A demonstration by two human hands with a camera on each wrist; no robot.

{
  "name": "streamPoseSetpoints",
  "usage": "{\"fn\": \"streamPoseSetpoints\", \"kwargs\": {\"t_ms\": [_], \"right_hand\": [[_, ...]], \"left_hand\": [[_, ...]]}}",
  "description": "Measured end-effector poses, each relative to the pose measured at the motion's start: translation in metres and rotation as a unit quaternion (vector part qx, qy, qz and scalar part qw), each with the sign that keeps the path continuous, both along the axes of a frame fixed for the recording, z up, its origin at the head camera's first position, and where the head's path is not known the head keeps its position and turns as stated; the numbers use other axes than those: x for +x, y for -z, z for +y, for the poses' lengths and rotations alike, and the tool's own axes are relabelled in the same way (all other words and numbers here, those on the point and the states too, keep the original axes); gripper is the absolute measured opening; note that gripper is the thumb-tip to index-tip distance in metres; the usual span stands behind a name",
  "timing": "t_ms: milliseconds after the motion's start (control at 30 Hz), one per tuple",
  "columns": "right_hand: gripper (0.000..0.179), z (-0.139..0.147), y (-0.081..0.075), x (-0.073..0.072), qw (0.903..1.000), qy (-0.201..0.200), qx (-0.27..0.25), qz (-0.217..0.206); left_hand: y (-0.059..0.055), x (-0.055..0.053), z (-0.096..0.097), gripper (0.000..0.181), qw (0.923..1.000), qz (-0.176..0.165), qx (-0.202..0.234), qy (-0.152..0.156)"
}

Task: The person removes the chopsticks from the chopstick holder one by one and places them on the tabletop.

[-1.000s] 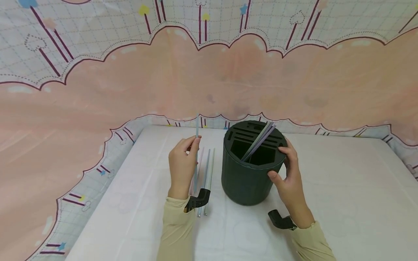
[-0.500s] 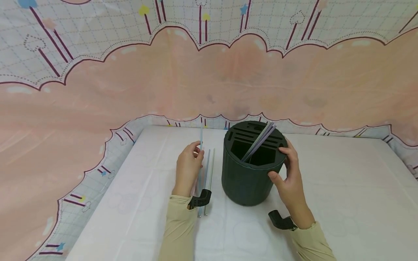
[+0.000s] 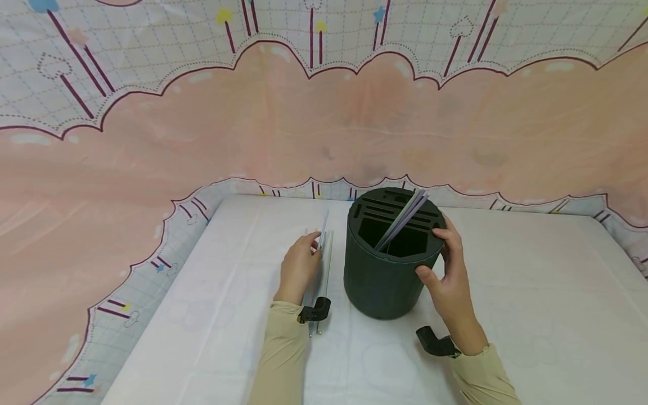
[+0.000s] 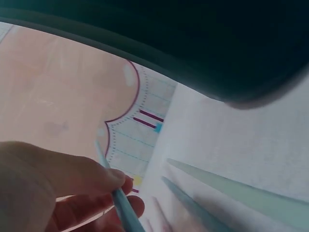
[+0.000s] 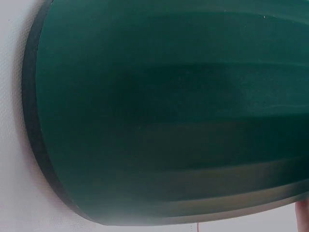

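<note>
Fingers (image 4: 113, 180) of the left hand (image 3: 298, 267) clamp a pale blue stick (image 4: 124, 210) — nearer the counter's (image 3: 547, 281) left edge than the dark green holder (image 3: 382, 287). Loose sticks (image 4: 246, 193) lie beside, their number hard to tell. The right hand's (image 3: 450, 275) fingers curl round the holder's right side.

The container (image 3: 382, 287) is dark green; the sticks inside it (image 3: 402, 221), grey and lilac. Left of it are a pale green stick (image 4: 251, 195) and bluish sticks (image 4: 193, 205). Behind it, the peach cloth (image 3: 329, 129) has maroon scallops.
</note>
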State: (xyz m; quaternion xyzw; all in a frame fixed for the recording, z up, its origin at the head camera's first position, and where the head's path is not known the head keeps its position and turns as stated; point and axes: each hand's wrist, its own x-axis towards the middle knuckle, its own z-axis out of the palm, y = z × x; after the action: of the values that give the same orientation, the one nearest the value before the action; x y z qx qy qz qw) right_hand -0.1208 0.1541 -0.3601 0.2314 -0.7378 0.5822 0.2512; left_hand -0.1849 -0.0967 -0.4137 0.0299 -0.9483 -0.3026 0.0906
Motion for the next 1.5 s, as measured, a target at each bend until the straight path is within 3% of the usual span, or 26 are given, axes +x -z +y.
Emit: {"fn": "streamPoseSetpoints", "kwargs": {"t_ms": [333,767,1067,1267,1500], "right_hand": [[0.069,0.001,-0.001,-0.001,1.0,0.003,0.003,-0.004],[0.069,0.002,0.0,-0.002,1.0,0.0,-0.001,0.001],[0.068,0.002,-0.001,0.0,1.0,0.003,0.001,-0.006],[0.067,0.001,-0.001,0.0,1.0,0.001,0.0,-0.01],[0.067,0.001,0.0,0.0,1.0,-0.002,-0.002,-0.006]], "left_hand": [[0.014,0.0,0.001,0.035,0.9982,-0.047,-0.033,0.017],[0.017,0.002,0.003,0.033,0.9983,-0.023,-0.052,0.008],[0.019,0.002,0.004,0.034,0.9982,-0.032,-0.051,0.002],[0.013,-0.001,0.004,0.031,0.9991,-0.025,-0.02,0.03],[-0.009,0.002,0.008,0.025,0.9978,0.029,0.023,0.055]]}}
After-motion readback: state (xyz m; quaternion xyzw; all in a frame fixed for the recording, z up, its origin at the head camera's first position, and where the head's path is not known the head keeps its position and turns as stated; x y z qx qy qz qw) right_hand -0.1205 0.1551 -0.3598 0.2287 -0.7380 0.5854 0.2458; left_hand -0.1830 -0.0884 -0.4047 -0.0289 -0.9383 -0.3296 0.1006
